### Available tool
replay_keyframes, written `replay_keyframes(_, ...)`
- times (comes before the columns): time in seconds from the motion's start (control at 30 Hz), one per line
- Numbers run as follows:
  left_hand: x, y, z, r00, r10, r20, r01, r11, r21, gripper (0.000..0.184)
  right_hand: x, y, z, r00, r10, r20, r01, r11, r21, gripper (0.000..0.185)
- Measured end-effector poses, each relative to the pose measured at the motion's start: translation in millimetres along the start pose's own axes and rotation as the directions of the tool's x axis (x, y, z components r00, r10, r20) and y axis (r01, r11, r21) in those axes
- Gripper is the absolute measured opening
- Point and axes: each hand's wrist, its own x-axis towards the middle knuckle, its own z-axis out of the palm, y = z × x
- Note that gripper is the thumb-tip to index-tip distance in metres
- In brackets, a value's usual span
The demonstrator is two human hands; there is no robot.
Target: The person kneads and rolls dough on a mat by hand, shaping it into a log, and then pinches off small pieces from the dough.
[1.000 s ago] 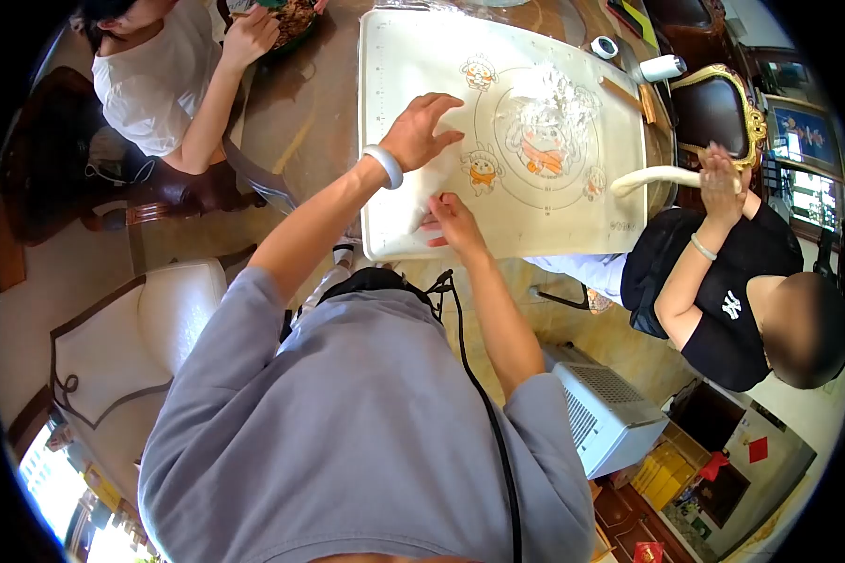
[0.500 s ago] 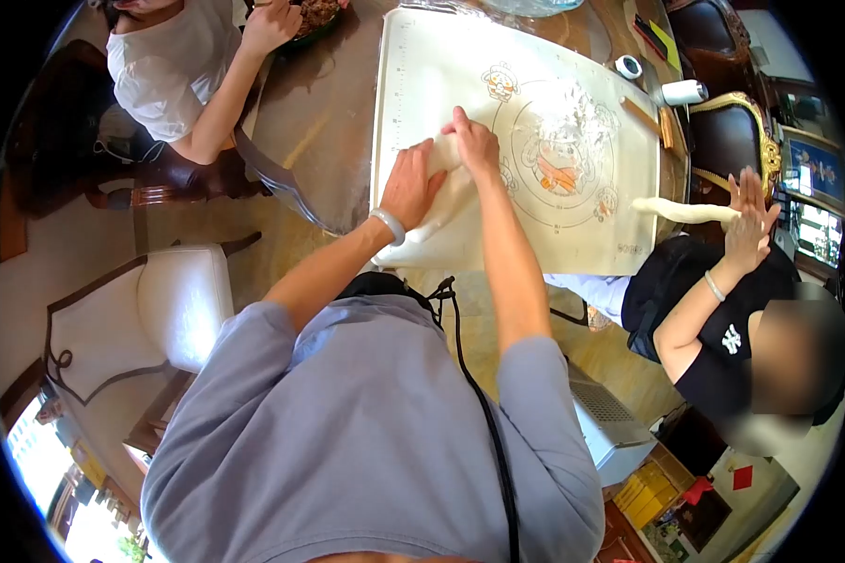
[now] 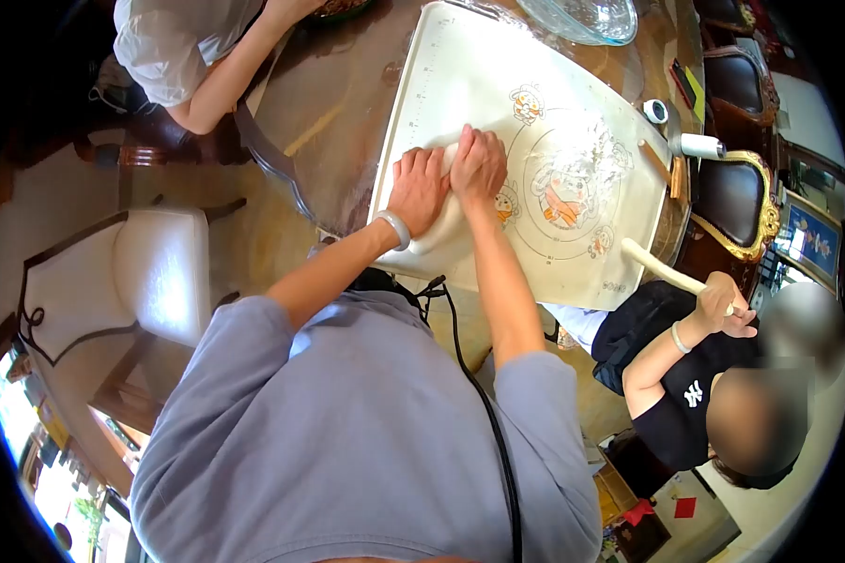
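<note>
A thick piece of white dough (image 3: pixel 438 235) lies on the left side of a pale kneading mat (image 3: pixel 422 103), partly hidden under my hands. My left hand (image 3: pixel 419 190), with a light bracelet at the wrist, presses on the dough with its fingers curled over it. Close beside it, my right hand (image 3: pixel 479 169) is wrapped over the dough's upper part, knuckles up. Printed cartoon figures and circles mark the mat, and loose flour (image 3: pixel 591 155) is scattered to the right of my hands.
At right, another person's hand (image 3: pixel 715 298) holds a long dough strip (image 3: pixel 662 266) whose end reaches the mat. A glass bowl (image 3: pixel 582 23) stands at the back. A wooden stick (image 3: pixel 654 161) and white cylinder (image 3: pixel 703 146) lie right. Another person's arm (image 3: pixel 244 70) is upper left.
My right hand has closed down over the dough and come nearer my left. The other person's hands at right have lowered, and their dough strip now slants. The view has shifted slightly.
</note>
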Motion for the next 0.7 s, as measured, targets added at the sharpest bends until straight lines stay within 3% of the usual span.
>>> replay_keyframes(0.17, 6.5, -3.1, -0.3, 0.998, -0.068, 0.016, 0.069, 0.996, -0.049, 0.049, 16.0, -2.3, 6.0, 0.98, 0.169, 0.101, -0.17, 0.985, 0.004, 0.036)
replay_keyframes(0.2, 6.4, -3.4, -4.9, 0.997, -0.017, -0.073, 0.015, 0.999, -0.037, 0.045, 14.3, -1.9, 6.4, 0.973, 0.196, 0.12, -0.197, 0.98, -0.002, 0.037)
replay_keyframes(0.23, 7.5, -4.4, -10.1, 0.994, -0.096, -0.045, 0.087, 0.98, -0.178, 0.042, 14.0, -1.9, 6.3, 0.965, 0.224, 0.137, -0.225, 0.974, -0.008, 0.039)
replay_keyframes(0.27, 9.8, -5.4, -14.3, 0.985, -0.171, -0.006, 0.16, 0.935, -0.316, 0.042, 16.5, 5.9, 0.8, 0.908, 0.334, 0.253, -0.388, 0.898, 0.206, 0.039)
replay_keyframes(0.33, 12.4, 1.4, -34.1, 0.945, -0.306, 0.115, 0.316, 0.766, -0.56, 0.049, 17.2, 21.0, -19.9, 0.729, 0.415, 0.545, -0.68, 0.534, 0.502, 0.041)
replay_keyframes(0.43, 13.2, 9.8, -46.5, 0.935, -0.296, 0.195, 0.354, 0.793, -0.495, 0.056, -7.7, -6.3, -77.0, 0.804, 0.306, 0.51, -0.556, 0.688, 0.466, 0.037)
replay_keyframes(0.47, 11.1, 9.8, -41.3, 0.959, -0.218, 0.179, 0.278, 0.837, -0.471, 0.051, -20.1, -17.3, -81.3, 0.87, 0.27, 0.413, -0.438, 0.808, 0.395, 0.029)
replay_keyframes(0.53, -1.2, 13.3, -33.7, 0.997, -0.063, 0.044, 0.074, 0.935, -0.346, 0.045, -48.2, -29.3, -67.9, 0.987, 0.153, 0.054, -0.162, 0.919, 0.359, 0.022)
replay_keyframes(0.57, -7.0, 14.0, -32.0, 1.0, 0.022, -0.018, -0.026, 0.964, -0.266, 0.043, -58.2, -31.7, -57.5, 0.99, 0.066, -0.123, -0.025, 0.952, 0.304, 0.019)
replay_keyframes(0.6, -10.9, 12.7, -32.0, 0.999, 0.041, -0.003, -0.04, 0.957, -0.287, 0.034, -65.1, -33.8, -47.6, 0.98, 0.038, -0.197, 0.011, 0.97, 0.243, 0.018)
replay_keyframes(0.7, -14.4, 5.5, -31.8, 0.991, 0.124, -0.052, -0.128, 0.987, -0.093, 0.031, -70.5, -34.1, -32.7, 0.937, -0.087, -0.339, 0.11, 0.993, 0.049, 0.016)
